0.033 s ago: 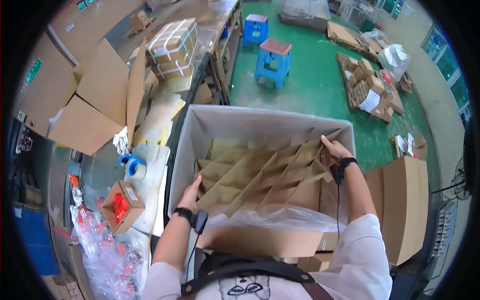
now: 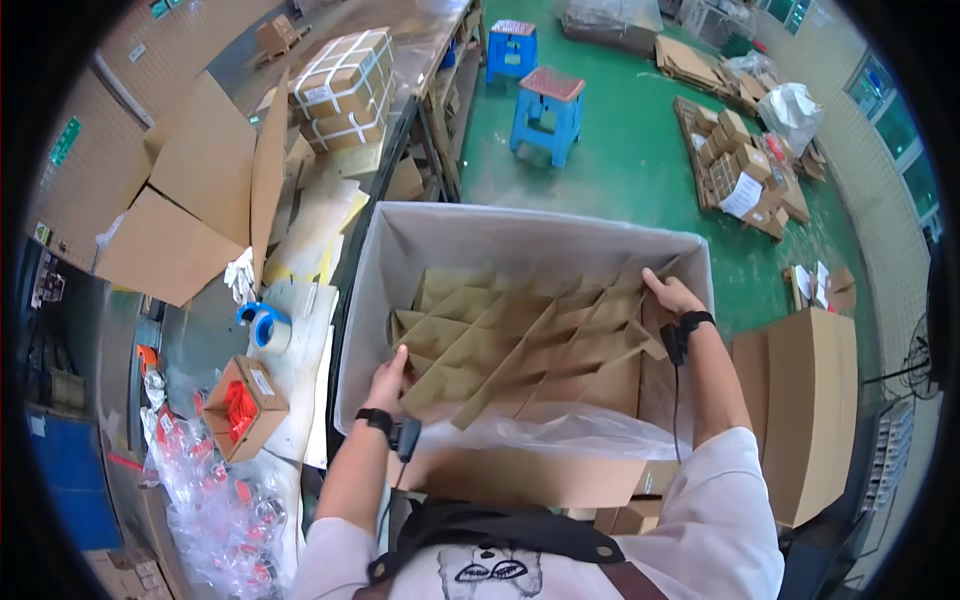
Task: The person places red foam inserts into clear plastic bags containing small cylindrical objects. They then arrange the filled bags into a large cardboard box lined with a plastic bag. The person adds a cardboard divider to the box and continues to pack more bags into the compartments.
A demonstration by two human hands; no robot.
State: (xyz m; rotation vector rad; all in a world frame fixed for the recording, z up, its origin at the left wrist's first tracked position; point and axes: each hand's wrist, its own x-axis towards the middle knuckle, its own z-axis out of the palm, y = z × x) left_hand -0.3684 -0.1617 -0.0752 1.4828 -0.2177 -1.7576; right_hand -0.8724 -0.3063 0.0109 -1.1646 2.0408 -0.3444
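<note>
A large cardboard box lined with clear plastic stands in front of me. Inside it lies a brown cardboard divider grid, skewed so its cells slant. My left hand grips the grid's near left edge, fingers curled over a strip. My right hand holds the grid's far right corner against the box wall. Both wrists wear a black band with a small device.
A blue tape roll, a small open carton of red items and a plastic bag of red items lie at my left. Flat cardboard sheets lean behind. Blue stools stand on the green floor. Brown folded cartons stand at my right.
</note>
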